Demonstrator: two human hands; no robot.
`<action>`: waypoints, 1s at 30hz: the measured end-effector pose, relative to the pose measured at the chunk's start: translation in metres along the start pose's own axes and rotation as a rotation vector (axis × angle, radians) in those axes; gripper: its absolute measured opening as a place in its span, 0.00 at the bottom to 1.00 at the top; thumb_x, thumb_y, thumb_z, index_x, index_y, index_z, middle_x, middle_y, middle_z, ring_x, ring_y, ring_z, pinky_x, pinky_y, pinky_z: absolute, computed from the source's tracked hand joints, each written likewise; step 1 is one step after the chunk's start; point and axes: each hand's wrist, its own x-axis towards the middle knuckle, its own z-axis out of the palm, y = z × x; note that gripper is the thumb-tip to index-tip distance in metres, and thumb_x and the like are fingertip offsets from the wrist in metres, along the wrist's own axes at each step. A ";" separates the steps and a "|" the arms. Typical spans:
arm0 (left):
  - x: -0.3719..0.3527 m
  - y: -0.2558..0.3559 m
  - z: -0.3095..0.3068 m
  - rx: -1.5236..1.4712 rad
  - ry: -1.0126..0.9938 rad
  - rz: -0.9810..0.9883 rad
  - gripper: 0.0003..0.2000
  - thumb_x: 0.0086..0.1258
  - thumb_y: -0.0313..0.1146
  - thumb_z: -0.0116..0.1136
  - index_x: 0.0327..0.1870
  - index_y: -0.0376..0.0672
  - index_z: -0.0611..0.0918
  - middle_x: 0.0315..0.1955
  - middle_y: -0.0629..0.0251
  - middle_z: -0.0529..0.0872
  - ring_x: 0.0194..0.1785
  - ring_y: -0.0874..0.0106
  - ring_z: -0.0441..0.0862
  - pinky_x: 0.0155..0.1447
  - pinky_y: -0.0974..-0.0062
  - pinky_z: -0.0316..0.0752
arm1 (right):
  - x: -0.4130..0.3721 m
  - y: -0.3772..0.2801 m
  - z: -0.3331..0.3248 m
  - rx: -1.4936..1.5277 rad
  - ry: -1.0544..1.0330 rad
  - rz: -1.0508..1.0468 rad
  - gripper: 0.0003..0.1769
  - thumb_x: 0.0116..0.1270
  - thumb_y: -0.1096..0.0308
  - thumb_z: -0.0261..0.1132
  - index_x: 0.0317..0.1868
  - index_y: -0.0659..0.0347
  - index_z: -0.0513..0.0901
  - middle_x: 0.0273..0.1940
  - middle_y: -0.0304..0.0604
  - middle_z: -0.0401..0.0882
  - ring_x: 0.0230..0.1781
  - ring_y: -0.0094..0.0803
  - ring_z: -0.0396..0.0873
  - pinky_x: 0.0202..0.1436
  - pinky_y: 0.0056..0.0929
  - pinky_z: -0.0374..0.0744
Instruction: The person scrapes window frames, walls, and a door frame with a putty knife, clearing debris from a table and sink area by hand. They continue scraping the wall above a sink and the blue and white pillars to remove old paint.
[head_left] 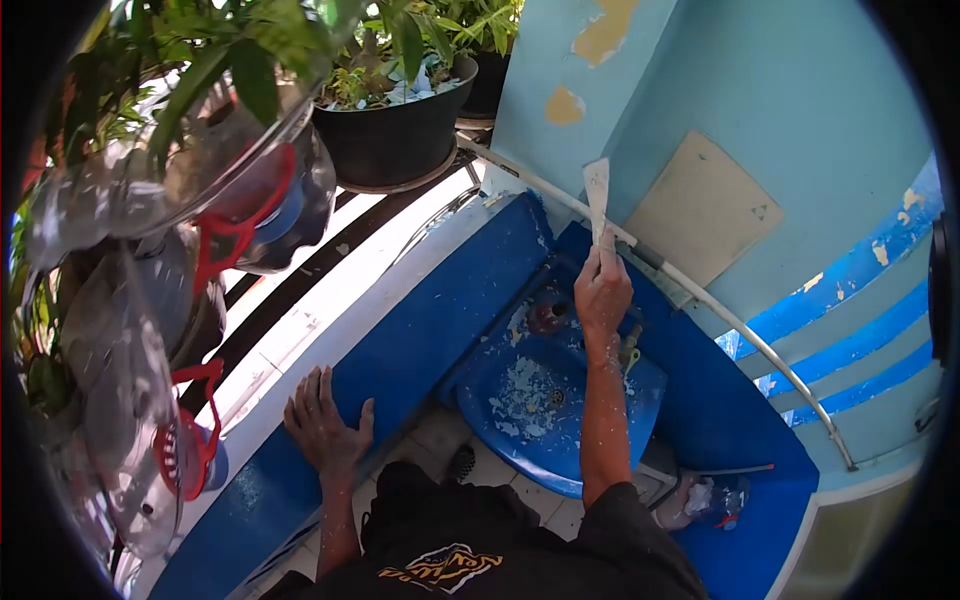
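My right hand (604,288) is closed round the handle of a putty knife (597,190), its pale, paint-smeared blade pointing up toward the light-blue wall (560,60). Patches of bare yellowish plaster show on that wall near the blade. My left hand (325,415) lies flat with fingers spread on the blue ledge (400,345) at the left. Below my right forearm is a blue sink (490,400) strewn with pale paint flakes. Whether the blade touches the wall cannot be told.
A white pipe (755,345) runs along the wall, past a beige square panel (705,215). Potted plants in black pots (390,140) stand at the upper left. Clear plastic bottles (130,400) with red handles hang at the left. A plastic bottle (730,500) lies at the lower right.
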 end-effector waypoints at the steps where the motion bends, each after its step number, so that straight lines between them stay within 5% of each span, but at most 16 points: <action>1: 0.001 0.000 0.001 0.004 0.010 0.012 0.40 0.65 0.56 0.68 0.76 0.50 0.70 0.73 0.60 0.73 0.78 0.59 0.66 0.82 0.48 0.52 | 0.007 -0.006 0.001 -0.021 0.009 -0.010 0.23 0.77 0.70 0.59 0.70 0.63 0.79 0.48 0.62 0.88 0.42 0.54 0.89 0.36 0.46 0.86; 11: 0.003 0.003 0.003 0.010 0.004 -0.020 0.39 0.62 0.53 0.69 0.75 0.50 0.70 0.72 0.60 0.74 0.78 0.60 0.66 0.82 0.49 0.52 | 0.071 -0.027 0.031 0.076 0.049 -0.148 0.23 0.77 0.71 0.60 0.70 0.65 0.78 0.47 0.64 0.88 0.42 0.58 0.89 0.43 0.49 0.86; 14: 0.003 0.005 0.001 0.014 -0.018 -0.030 0.40 0.61 0.53 0.69 0.75 0.50 0.69 0.72 0.59 0.73 0.78 0.59 0.65 0.83 0.49 0.51 | 0.084 -0.049 0.034 0.102 -0.032 -0.048 0.22 0.78 0.70 0.59 0.69 0.67 0.78 0.46 0.66 0.88 0.43 0.59 0.88 0.41 0.49 0.85; 17: 0.004 0.000 0.003 0.015 -0.013 -0.035 0.40 0.62 0.53 0.69 0.75 0.50 0.69 0.72 0.59 0.73 0.78 0.59 0.65 0.83 0.48 0.52 | 0.053 -0.032 0.071 0.252 0.229 -0.101 0.22 0.78 0.69 0.59 0.68 0.70 0.78 0.42 0.66 0.87 0.40 0.59 0.88 0.39 0.50 0.84; 23: 0.002 0.003 0.001 0.014 -0.010 -0.026 0.39 0.61 0.55 0.69 0.73 0.48 0.73 0.70 0.59 0.76 0.75 0.58 0.70 0.80 0.48 0.55 | 0.095 -0.082 0.061 0.238 0.102 0.001 0.23 0.79 0.70 0.57 0.70 0.71 0.75 0.47 0.67 0.87 0.47 0.59 0.88 0.43 0.48 0.85; 30: 0.007 0.003 -0.001 0.016 -0.005 -0.030 0.38 0.63 0.56 0.67 0.72 0.47 0.73 0.69 0.59 0.77 0.74 0.57 0.72 0.78 0.47 0.57 | 0.107 -0.096 0.069 0.341 0.268 -0.006 0.22 0.81 0.68 0.55 0.69 0.72 0.76 0.49 0.68 0.86 0.47 0.62 0.87 0.46 0.47 0.83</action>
